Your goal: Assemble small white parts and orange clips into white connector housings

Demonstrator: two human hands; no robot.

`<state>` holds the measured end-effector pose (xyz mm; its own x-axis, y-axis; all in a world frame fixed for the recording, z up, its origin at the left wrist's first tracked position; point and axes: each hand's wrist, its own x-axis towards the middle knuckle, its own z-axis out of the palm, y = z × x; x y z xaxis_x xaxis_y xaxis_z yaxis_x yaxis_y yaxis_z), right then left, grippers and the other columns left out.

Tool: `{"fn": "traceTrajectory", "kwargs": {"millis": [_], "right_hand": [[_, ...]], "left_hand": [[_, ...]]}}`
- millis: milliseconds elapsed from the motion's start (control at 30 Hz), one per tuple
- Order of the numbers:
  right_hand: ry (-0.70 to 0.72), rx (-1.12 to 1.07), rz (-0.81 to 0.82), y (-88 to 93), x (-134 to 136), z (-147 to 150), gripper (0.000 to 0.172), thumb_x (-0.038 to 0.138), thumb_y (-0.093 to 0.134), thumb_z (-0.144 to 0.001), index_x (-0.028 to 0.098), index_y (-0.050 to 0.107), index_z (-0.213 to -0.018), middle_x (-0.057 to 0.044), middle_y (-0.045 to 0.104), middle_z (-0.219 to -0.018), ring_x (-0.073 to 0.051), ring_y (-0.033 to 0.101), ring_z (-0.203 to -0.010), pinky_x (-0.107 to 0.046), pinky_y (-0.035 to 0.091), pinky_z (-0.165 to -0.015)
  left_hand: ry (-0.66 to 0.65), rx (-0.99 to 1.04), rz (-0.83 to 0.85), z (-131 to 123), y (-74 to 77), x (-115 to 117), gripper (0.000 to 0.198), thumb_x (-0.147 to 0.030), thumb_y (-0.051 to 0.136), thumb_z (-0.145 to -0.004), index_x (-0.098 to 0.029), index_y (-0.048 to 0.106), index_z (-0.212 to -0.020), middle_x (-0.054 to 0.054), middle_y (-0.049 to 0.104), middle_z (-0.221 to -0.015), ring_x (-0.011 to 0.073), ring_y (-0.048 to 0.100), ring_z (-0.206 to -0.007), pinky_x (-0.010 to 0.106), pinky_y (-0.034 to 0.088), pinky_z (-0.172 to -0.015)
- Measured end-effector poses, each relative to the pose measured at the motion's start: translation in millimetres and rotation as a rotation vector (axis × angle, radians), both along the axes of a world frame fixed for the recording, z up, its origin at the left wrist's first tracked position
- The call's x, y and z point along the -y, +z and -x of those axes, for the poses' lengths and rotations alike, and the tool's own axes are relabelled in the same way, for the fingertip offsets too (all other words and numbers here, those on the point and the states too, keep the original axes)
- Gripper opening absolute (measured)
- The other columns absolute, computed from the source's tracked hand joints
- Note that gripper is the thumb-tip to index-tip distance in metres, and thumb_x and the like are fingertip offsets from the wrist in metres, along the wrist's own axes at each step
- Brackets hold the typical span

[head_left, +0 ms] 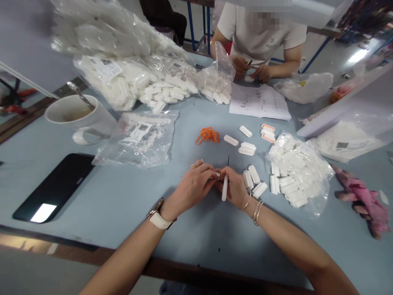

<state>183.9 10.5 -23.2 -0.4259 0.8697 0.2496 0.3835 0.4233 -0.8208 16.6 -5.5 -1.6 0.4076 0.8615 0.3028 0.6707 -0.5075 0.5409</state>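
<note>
My left hand (pixel 193 186) and my right hand (pixel 235 186) meet over the blue table (pixel 123 200), fingertips pressed together on a small white plastic part (pixel 217 175). In my right hand there is also a white-handled pick tool (pixel 225 186), its dark tip pointing up. Several white plastic parts (pixel 253 180) lie just right of my right hand. A small heap of orange rings (pixel 208 135) lies beyond my hands. More white parts (pixel 242 143) are scattered past it.
An open bag of white parts (pixel 296 174) lies at right, pink gloves (pixel 365 200) beyond it. A mug with a spoon (pixel 78 116), a black phone (pixel 55 186) and a flat bag (pixel 139 137) sit at left. Big bags (pixel 129 69) are piled behind. Opposite, a person writes on paper (pixel 259 102).
</note>
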Motion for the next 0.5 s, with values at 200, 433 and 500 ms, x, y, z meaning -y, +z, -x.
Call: {"fn": "traceTrajectory", "kwargs": {"millis": [200,433,500], "right_hand": [[-0.028,0.007,-0.034,-1.1,1.4,0.5,0.014,0.017,0.052,-0.074,0.023,0.04,-0.07,-0.002,0.061,-0.075,-0.016,0.06,-0.072,-0.027,0.047,-0.066],[0.035,0.007,-0.109,-6.0,3.6,-1.1,0.013,0.014,0.049,-0.074,0.023,0.043,-0.066,0.0,0.055,-0.067,-0.015,0.057,-0.068,-0.027,0.047,-0.064],[0.053,-0.015,-0.152,-7.4,3.3,-1.6,0.015,0.012,0.047,-0.076,0.023,0.043,-0.066,0.0,0.056,-0.067,-0.015,0.057,-0.07,-0.026,0.047,-0.063]], "left_hand": [[0.09,0.072,0.113,-2.3,4.8,-1.2,0.01,-0.015,0.052,-0.082,-0.018,0.061,-0.084,0.005,0.063,-0.085,0.0188,0.054,-0.084,0.036,0.044,-0.081],[0.181,0.179,0.413,2.8,8.3,-1.2,0.027,-0.023,0.061,-0.075,-0.02,0.057,-0.101,0.005,0.065,-0.094,0.0209,0.059,-0.09,0.033,0.047,-0.077],[0.191,0.212,0.472,2.5,8.7,0.1,0.032,-0.025,0.062,-0.074,-0.02,0.055,-0.105,0.004,0.067,-0.092,0.0208,0.061,-0.087,0.034,0.047,-0.076]]}}
